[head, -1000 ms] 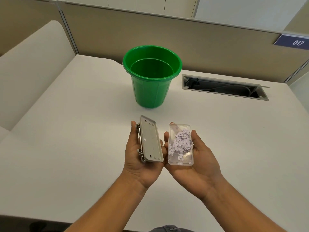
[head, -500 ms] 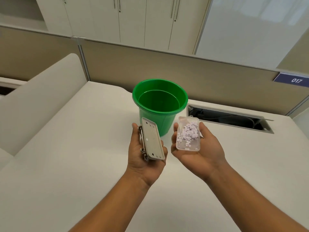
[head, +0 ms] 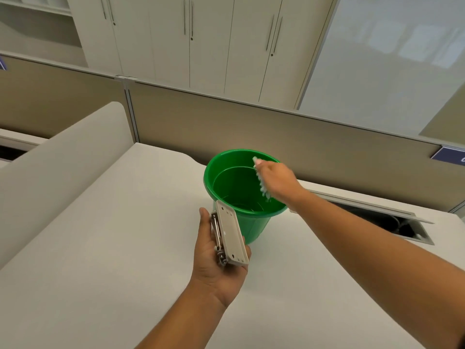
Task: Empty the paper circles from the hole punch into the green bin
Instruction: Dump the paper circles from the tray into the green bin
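**Tray tipped over the bin**

Where it lay flat on the palm beside the punch half a second ago, the clear plastic chip tray (head: 261, 181) now stands on edge over the round green plastic bin (head: 247, 229), gripped by the right hand (head: 276, 181). Left hand (head: 216, 263) has stayed closed around the grey metal hole punch (head: 230, 238) above the white desk (head: 100, 248).

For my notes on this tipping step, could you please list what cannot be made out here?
- Tray in the right hand: blurred; contents unreadable.
- Bin floor: any circles there too small to tell.
- Punch mechanism: hidden by its base and the left hand.
- Blue sign: cut by the edge.
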Motion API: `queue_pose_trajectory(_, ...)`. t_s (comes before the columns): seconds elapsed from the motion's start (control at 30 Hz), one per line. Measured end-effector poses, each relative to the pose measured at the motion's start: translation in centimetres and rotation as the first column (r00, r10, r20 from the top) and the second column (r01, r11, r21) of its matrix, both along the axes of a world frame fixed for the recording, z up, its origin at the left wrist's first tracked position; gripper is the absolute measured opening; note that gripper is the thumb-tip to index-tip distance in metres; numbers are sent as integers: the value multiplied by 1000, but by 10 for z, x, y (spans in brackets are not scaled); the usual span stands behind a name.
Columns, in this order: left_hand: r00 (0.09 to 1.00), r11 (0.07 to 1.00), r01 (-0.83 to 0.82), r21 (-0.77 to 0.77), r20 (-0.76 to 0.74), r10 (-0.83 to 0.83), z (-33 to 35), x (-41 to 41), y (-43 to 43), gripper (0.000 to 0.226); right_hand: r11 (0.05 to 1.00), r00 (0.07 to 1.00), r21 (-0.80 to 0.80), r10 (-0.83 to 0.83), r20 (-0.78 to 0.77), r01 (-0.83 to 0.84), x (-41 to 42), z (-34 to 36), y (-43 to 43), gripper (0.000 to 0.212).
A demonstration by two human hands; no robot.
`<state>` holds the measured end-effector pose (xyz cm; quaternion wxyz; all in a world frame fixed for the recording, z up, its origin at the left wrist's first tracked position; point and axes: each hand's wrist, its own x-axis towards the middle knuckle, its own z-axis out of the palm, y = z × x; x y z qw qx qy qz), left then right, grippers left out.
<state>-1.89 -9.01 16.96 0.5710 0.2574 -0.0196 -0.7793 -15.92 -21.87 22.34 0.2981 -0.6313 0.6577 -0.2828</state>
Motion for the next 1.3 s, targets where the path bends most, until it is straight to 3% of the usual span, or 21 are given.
queue_pose_trajectory(0.07, 1000, 1000, 1, 5, -3, -1, -7, 2, -3, 44, 978, 870, 10, 189, -456, -207, 1, -13, -15, 54)
queue_pose_trajectory(0.13, 1000, 1000, 1, 8, -4, -1, -13, 4, -5, 44, 958, 692, 56, 244, -679, -283, 2, -19, -28, 60)
queue_pose_trajectory(0.17, 1000, 1000, 0, 10, -2, 0, -16, 5, -5, 44, 952, 656, 64, 253, -711, -298, 2, -20, -33, 61)
queue_pose_trajectory(0.3, 1000, 1000, 3, 29, -3, -3, -22, 5, -7, 45, 947, 661, 58, 263, -703, -316, 0, -22, -44, 60)
queue_pose_trajectory(0.4, 1000, 999, 3, 32, -5, -3, -21, 3, -8, 46, 951, 737, 67, 278, -616, -302, -3, -22, -46, 59)
queue_pose_trajectory(0.47, 1000, 1000, 3, 30, -8, -2, -21, 2, -8, 47, 953, 833, 83, 295, -469, -291, -4, -20, -46, 57)
queue_pose_trajectory(0.57, 1000, 999, 0, 34, -11, 0, -20, 3, -7, 48, 966, 969, 169, 215, -123, -193, -5, -13, -44, 58)
queue_pose_trajectory(0.67, 1000, 999, -8, 37, -8, 8, -19, 5, -5, 49, 932, 984, 341, 75, 163, -128, -9, -5, -42, 62)
queue_pose_trajectory(0.73, 1000, 999, -14, 45, -2, 14, -20, 7, -4, 49, 946, 968, 295, 63, 242, -135, -10, -2, -42, 61)
queue_pose_trajectory(0.8, 1000, 998, -19, 54, 0, 19, -21, 7, -4, 48, 987, 983, 102, 108, 149, -124, -5, -1, -40, 57)
queue_pose_trajectory(0.83, 1000, 998, -21, 58, 2, 21, -21, 7, -4, 48, 990, 989, -10, 144, -25, -144, -4, -2, -39, 58)
queue_pose_trajectory(0.87, 1000, 998, -25, 61, 3, 25, -22, 7, -3, 48, 976, 944, -74, 178, -276, -206, -2, -4, -38, 61)
queue_pose_trajectory(0.93, 1000, 998, -25, 64, 15, 24, -22, 7, -2, 48, 947, 731, -16, 236, -641, -320, -1, -13, -34, 65)
queue_pose_trajectory(0.97, 1000, 998, -21, 65, 23, 20, -21, 7, -1, 47, 943, 681, 7, 244, -691, -332, -1, -17, -33, 66)
queue_pose_trajectory(1.1, 999, 996, -23, 82, 39, 20, -20, 10, 1, 45, 940, 669, -39, 211, -712, -338, -7, -19, -32, 69)
queue_pose_trajectory(1.3, 998, 996, -26, 83, 54, 21, -18, 10, 4, 45, 951, 765, -87, 182, -618, -297, -11, -3, -31, 70)
